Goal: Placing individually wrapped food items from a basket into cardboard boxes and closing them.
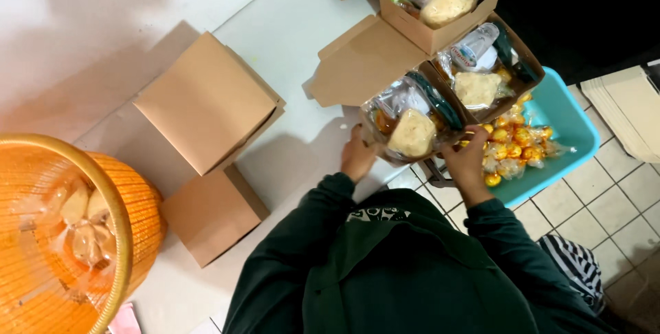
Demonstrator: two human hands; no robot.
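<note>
An open brown cardboard box sits at the edge of the white table, filled with wrapped food: a pale bread-like piece, clear packets and a dark green item. My left hand grips its left side. At the box's right corner my right hand holds it, just above wrapped orange sweets. Both sleeves are dark green.
Two more open filled boxes stand behind it. A turquoise tray holds wrapped orange sweets. Two closed brown boxes lie left. An orange mesh basket with wrapped food stands far left. Flat cardboard sheets lie right on tiled floor.
</note>
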